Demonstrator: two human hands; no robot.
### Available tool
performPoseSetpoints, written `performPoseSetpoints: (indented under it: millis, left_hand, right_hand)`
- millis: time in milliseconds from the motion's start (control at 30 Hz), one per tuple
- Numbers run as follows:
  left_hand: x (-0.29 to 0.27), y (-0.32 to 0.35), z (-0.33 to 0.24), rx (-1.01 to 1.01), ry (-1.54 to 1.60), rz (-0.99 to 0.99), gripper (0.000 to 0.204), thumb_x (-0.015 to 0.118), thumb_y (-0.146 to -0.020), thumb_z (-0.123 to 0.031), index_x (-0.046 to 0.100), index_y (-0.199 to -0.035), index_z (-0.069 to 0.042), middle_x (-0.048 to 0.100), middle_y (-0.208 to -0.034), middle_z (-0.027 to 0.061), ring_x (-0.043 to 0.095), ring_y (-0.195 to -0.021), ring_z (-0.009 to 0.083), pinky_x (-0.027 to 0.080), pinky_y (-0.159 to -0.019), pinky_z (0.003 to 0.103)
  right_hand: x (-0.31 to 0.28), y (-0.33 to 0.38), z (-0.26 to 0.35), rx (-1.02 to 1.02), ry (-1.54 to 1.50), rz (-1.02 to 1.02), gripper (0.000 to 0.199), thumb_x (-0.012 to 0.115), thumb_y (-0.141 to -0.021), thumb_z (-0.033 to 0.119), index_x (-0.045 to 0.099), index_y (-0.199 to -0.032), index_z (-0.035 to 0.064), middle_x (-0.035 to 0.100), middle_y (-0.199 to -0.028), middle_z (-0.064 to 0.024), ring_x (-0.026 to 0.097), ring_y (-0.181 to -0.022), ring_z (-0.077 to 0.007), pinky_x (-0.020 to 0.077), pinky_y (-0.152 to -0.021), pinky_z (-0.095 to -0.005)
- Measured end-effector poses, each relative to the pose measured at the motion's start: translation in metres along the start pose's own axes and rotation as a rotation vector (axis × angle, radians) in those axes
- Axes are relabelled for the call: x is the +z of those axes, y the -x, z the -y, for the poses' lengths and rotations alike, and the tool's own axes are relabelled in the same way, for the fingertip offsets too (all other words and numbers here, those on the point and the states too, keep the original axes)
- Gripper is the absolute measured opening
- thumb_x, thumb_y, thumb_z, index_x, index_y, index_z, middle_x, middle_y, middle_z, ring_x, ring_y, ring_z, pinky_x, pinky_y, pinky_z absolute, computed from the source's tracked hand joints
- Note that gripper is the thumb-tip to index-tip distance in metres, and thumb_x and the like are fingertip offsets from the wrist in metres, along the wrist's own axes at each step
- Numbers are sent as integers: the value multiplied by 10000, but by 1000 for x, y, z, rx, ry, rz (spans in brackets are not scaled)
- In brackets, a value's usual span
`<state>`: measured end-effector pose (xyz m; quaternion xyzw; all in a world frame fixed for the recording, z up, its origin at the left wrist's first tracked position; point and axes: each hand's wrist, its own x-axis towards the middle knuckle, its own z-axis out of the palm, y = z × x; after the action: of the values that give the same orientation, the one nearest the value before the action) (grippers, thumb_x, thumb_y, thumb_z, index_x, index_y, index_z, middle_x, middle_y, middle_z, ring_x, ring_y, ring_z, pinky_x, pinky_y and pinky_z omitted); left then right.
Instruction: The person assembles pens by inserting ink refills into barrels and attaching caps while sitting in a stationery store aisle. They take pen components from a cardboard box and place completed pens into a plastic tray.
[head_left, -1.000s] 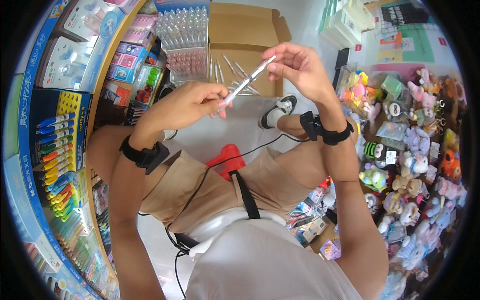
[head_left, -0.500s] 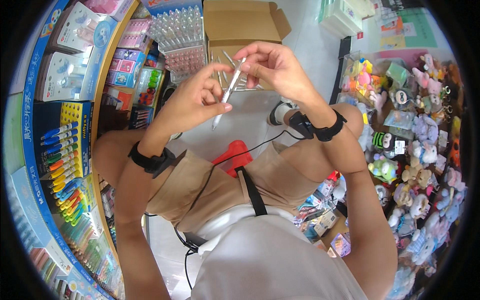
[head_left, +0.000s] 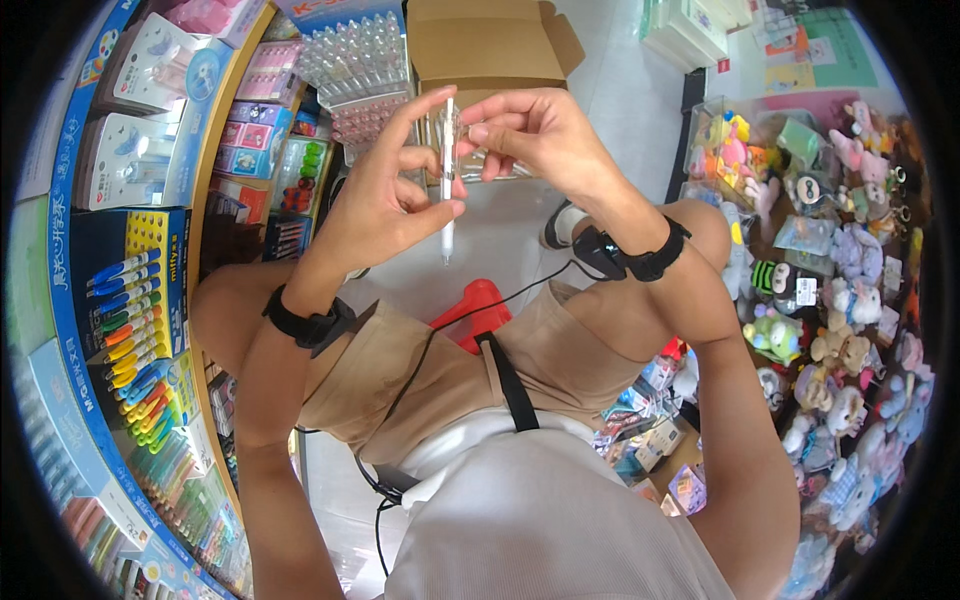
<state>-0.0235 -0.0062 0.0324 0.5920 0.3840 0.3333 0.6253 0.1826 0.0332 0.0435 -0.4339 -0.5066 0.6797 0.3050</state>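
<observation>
A slim white pen [head_left: 448, 172] stands nearly vertical in the head view, its tip downward. My left hand [head_left: 385, 195] holds it from the left, with the thumb low on the barrel and the forefinger at the upper end. Just right of the pen's upper part is my right hand [head_left: 535, 140], thumb and forefinger pinched together. Something small and clear seems to show at those fingertips, too fine to name. Beyond the hands lies an open cardboard box [head_left: 490, 45], with loose pens partly hidden behind my fingers.
A display of clear-topped pens [head_left: 355, 65] stands left of the box. Shelves with coloured markers [head_left: 130, 320] line the left side; plush toys [head_left: 850, 300] fill the right. Between my knees is a red object [head_left: 478, 312], and a black cable [head_left: 530, 290] crosses my lap.
The pen has turned from slanted to nearly upright. My right fingers have moved off its upper end, slightly down and to the left, and now sit beside it.
</observation>
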Motion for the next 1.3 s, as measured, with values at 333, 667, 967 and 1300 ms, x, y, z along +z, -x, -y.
performPoseSetpoints:
  millis: [333, 667, 967, 1300]
  left_hand:
    - [-2, -2, -1, 10, 46, -50, 827, 647, -762, 79, 241, -1456, -117, 642, -848, 102, 647, -667, 102, 472, -584, 202]
    - [-1, 1, 0, -21, 180, -12, 718, 644, -764, 77, 302, -1372, -94, 648, -872, 138, 676, -730, 160, 524, -645, 257]
    - [-6, -2, -5, -73, 340, 119, 814, 622, -806, 30, 158, -1466, -77, 621, -1012, 191, 697, -755, 233, 580, -672, 300]
    - [-11, 0, -6, -118, 294, 161, 769, 632, -803, 28, 218, -1440, -94, 612, -1004, 174, 678, -783, 221, 566, -637, 297]
  right_hand:
    - [-1, 1, -4, 5, 26, 45, 188, 585, -895, 28, 658, -1058, -31, 713, -844, -102, 625, -627, -77, 490, -568, -216]
    - [2, 0, -4, 23, -2, 42, 132, 613, -897, 54, 665, -996, -16, 708, -833, -73, 610, -605, -71, 496, -560, -211]
    - [-1, 0, -8, -31, -5, 42, 124, 609, -898, 58, 650, -989, -15, 695, -830, -61, 601, -604, -73, 484, -551, -205]
    - [1, 0, -7, -20, -16, 29, 110, 587, -918, 77, 634, -977, -3, 692, -819, -56, 603, -599, -74, 479, -551, -201]
